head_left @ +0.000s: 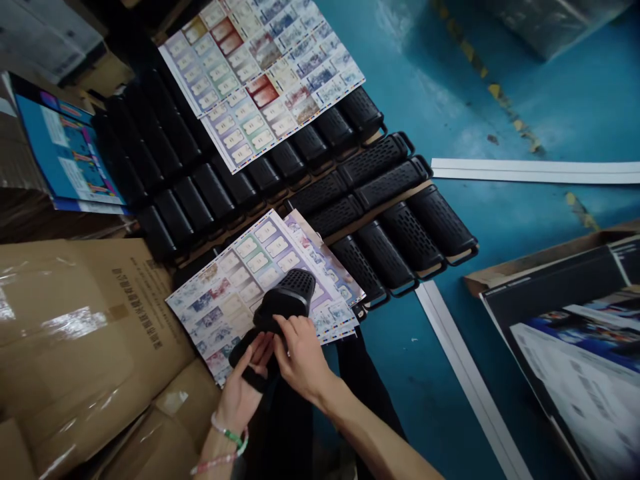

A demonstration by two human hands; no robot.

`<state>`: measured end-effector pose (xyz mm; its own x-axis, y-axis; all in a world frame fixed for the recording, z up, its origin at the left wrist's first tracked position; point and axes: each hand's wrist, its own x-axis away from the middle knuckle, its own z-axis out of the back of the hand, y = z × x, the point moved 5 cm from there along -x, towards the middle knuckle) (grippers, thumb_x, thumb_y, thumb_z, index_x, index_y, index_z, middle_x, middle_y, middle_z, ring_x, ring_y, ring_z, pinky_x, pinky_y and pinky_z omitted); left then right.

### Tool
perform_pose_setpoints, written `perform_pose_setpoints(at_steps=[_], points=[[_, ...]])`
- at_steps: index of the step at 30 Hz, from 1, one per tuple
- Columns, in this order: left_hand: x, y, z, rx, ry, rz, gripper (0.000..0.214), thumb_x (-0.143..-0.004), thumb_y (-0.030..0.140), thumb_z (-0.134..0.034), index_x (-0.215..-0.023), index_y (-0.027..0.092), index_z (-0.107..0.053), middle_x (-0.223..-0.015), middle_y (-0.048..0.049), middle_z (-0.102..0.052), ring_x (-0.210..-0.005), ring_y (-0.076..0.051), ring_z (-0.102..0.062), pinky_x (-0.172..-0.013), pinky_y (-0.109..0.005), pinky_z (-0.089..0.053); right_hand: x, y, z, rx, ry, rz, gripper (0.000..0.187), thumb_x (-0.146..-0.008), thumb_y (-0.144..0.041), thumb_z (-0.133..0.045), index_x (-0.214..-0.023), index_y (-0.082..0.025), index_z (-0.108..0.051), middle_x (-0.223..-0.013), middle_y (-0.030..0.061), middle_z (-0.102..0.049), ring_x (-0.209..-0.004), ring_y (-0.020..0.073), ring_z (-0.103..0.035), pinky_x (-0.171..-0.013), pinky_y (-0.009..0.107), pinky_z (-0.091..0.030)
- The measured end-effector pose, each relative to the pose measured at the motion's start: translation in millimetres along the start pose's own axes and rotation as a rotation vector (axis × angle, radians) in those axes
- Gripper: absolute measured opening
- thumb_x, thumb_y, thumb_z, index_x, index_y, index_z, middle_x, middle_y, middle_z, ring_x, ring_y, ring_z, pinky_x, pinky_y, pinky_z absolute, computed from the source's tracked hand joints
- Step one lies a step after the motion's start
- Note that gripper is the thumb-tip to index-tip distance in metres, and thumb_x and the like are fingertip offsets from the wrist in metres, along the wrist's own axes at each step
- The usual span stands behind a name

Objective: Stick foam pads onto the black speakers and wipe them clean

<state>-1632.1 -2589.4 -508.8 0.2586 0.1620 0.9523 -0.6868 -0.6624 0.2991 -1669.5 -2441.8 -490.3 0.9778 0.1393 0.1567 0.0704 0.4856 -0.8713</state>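
Over a stack of printed sheets [220, 307], a black plastic case [287, 293] with a perforated end is held up in both hands. My right hand [305, 357] grips its near edge, thumb and fingers closed on it. Below it, my left hand [245, 383], with beaded bracelets at the wrist, has its fingers curled around a dark lower part. Whether that part is joined to the case cannot be made out. The printed sheets show rows of small coloured panels, and their corners fan out on the right.
Rows of similar black cases [385, 243] lie beyond the sheets, with more printed sheets [265, 73] on top. Cardboard boxes [75, 347] stand at left. White strips [470, 380] lie on the blue floor [415, 373]. An open carton [525, 273] stands at right.
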Motion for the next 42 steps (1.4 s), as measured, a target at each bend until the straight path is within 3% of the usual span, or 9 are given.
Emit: perform_pose_setpoints(at_steps=[6, 12, 18, 23, 26, 31, 35, 38, 42], points=[[3, -18, 14.9, -0.165, -0.109, 0.042, 0.021, -0.084, 0.019, -0.061, -0.103, 0.016, -0.069, -0.096, -0.0083, -0.072, -0.084, -0.011, -0.068, -0.051, -0.013, -0.043, 16, 2, -8, -0.157, -0.106, -0.054, 0.046, -0.090, -0.014, -0.038, -0.135, -0.007, -0.046, -0.104, 0.0141, -0.060, -0.095, 0.0251, -0.052, -0.089, 0.042, -0.042], [8, -4, 29.9, -1.072, -0.023, -0.354, 0.044, -0.075, 0.059, -0.064, -0.093, 0.019, -0.057, -0.066, 0.0017, -0.060, -0.054, -0.013, -0.056, -0.048, -0.024, -0.042, 7, -3, -7, -0.176, -0.209, -0.038, 0.050, -0.086, -0.012, -0.041, -0.135, -0.006, -0.049, -0.102, 0.0134, -0.063, -0.095, 0.0233, -0.056, -0.090, 0.039, -0.040], [21, 5, 7.8, -1.930, -0.183, -0.604, 0.027, -0.076, 0.011, -0.056, -0.101, 0.015, -0.065, -0.103, -0.0135, -0.070, -0.101, -0.030, -0.063, -0.093, -0.047, -0.045, -12, 2, 6, -0.139, -0.245, -0.065, 0.056, -0.077, -0.011, -0.047, -0.132, -0.009, -0.052, -0.101, 0.0113, -0.065, -0.095, 0.0212, -0.057, -0.089, 0.035, -0.036], [32, -15, -13.6, -2.376, -0.431, -0.657, 0.045, -0.075, -0.001, -0.046, -0.111, 0.016, -0.066, -0.108, -0.0138, -0.069, -0.101, -0.030, -0.062, -0.092, -0.048, -0.046, -31, 2, 19, 0.011, -0.299, 0.051, 0.038, -0.074, -0.013, -0.048, -0.107, -0.014, -0.068, -0.084, 0.0068, -0.066, -0.083, 0.0201, -0.052, -0.083, 0.036, -0.032], [29, -7, -16.5, -2.243, -0.344, -0.710, 0.041, -0.072, -0.001, -0.050, -0.104, 0.017, -0.067, -0.114, -0.0128, -0.067, -0.103, -0.029, -0.062, -0.094, -0.044, -0.044, -48, 0, 30, 0.090, -0.311, 0.154, 0.025, -0.074, -0.014, -0.047, -0.083, -0.016, -0.070, -0.075, 0.0059, -0.066, -0.079, 0.0195, -0.047, -0.082, 0.036, -0.030], [20, 25, 0.8, -2.010, -0.076, -0.693, 0.012, -0.078, 0.013, -0.054, -0.084, 0.021, -0.060, -0.083, -0.0060, -0.071, -0.084, -0.026, -0.068, -0.074, -0.033, -0.047, -63, 4, 46, 0.188, -0.312, 0.170, 0.019, -0.068, -0.011, -0.047, -0.061, -0.017, -0.063, -0.063, 0.0071, -0.062, -0.073, 0.0199, -0.044, -0.078, 0.038, -0.030], [18, 38, 3.6, -1.692, 0.093, -0.631, 0.031, -0.083, 0.038, -0.057, -0.110, 0.023, -0.053, -0.083, -0.0062, -0.072, -0.066, -0.024, -0.069, -0.063, -0.031, -0.047, -62, 7, 54, 0.196, -0.329, 0.178, 0.018, -0.063, -0.010, -0.047, -0.057, -0.018, -0.062, -0.058, 0.0057, -0.059, -0.071, 0.0198, -0.044, -0.077, 0.037, -0.031], [17, 32, -9.3, -1.485, 0.042, -0.634, 0.062, -0.077, 0.035, -0.065, -0.134, 0.023, -0.043, -0.108, -0.0109, -0.071, -0.089, -0.027, -0.070, -0.075, -0.033, -0.050, -62, 7, 54, 0.191, -0.322, 0.212, 0.019, -0.063, -0.010, -0.047, -0.058, -0.018, -0.063, -0.058, 0.0050, -0.060, -0.070, 0.0192, -0.044, -0.077, 0.037, -0.031], [14, 27, -31.1, -1.451, -0.168, -0.610, 0.057, -0.078, 0.030, -0.063, -0.132, 0.024, -0.049, -0.116, -0.0094, -0.067, -0.101, -0.024, -0.066, -0.085, -0.032, -0.049, -59, 2, 43, 0.190, -0.375, 0.293, 0.018, -0.064, -0.012, -0.050, -0.058, -0.017, -0.065, -0.054, 0.0053, -0.058, -0.072, 0.0199, -0.046, -0.077, 0.037, -0.032]])
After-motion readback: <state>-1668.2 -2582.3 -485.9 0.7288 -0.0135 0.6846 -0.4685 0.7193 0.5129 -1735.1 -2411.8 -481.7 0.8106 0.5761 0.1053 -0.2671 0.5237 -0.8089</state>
